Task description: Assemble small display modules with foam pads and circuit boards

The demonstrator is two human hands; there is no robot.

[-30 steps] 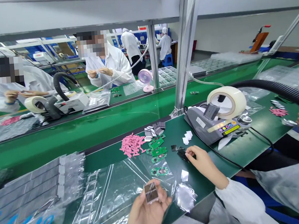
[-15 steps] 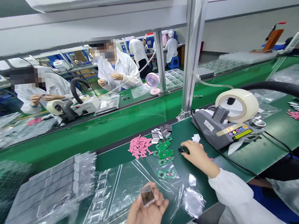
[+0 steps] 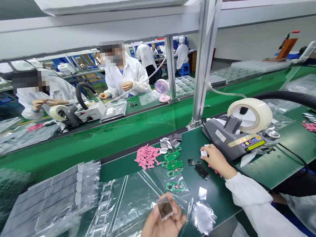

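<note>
My left hand (image 3: 160, 229) is low in the view, fingers closed on a small square clear-cased part (image 3: 165, 207) held upright. My right hand (image 3: 216, 160) reaches over the green mat, fingertips pinched on a small white square piece (image 3: 204, 153) beside the tape dispenser machine (image 3: 238, 137). Two small dark parts (image 3: 201, 170) lie just left of that hand. Green circuit boards (image 3: 173, 161) and a pile of pink strips (image 3: 147, 156) sit further left.
A big tape roll (image 3: 250, 115) tops the dispenser, and a black hose (image 3: 297, 99) arcs in from the right. Clear plastic bags and trays (image 3: 51, 201) cover the left. A metal post (image 3: 201, 63) rises behind. Across the green conveyor (image 3: 106, 134), people in white coats work.
My right hand left the dark parts and moved right to the white pieces by the dispenser, pinching one. My left hand keeps holding the square part.
</note>
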